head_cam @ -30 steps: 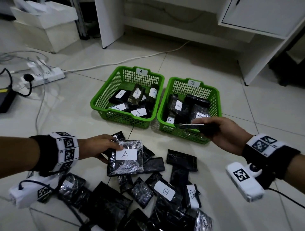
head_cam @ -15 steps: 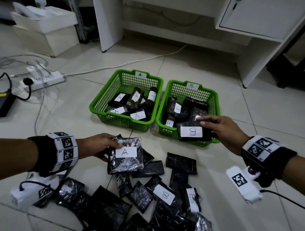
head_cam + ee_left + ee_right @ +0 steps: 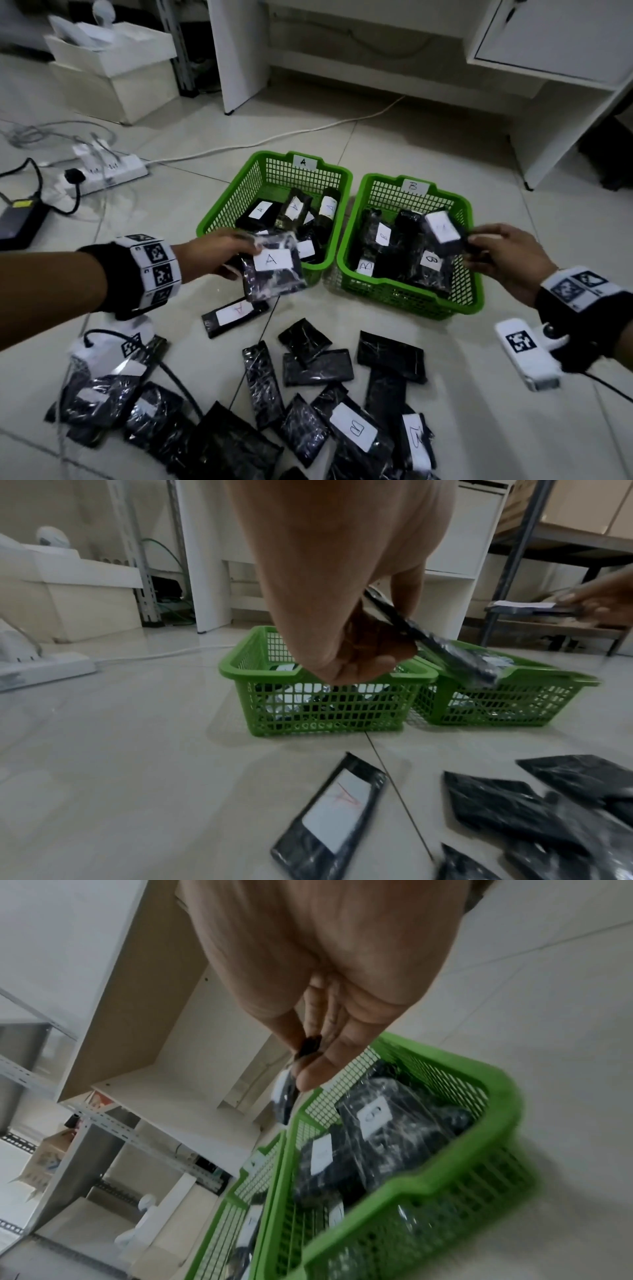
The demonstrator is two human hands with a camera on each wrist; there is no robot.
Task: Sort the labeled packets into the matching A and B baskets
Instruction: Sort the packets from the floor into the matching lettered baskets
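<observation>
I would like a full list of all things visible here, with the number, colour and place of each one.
basket A: one, green, on the floor, left of the pair.
basket B: one, green, touching basket A on its right.
packets in the baskets: several, black with white labels, exact count unclear.
A packet: one, black, held above the near edge of basket A.
held packet: one, black, label blurred, above basket B.
loose packets: many, black, on the floor nearer the person.
power strip: one, white, far left.
white box: one, far left.
left hand: grips the A packet.
right hand: pinches the held packet.
</observation>
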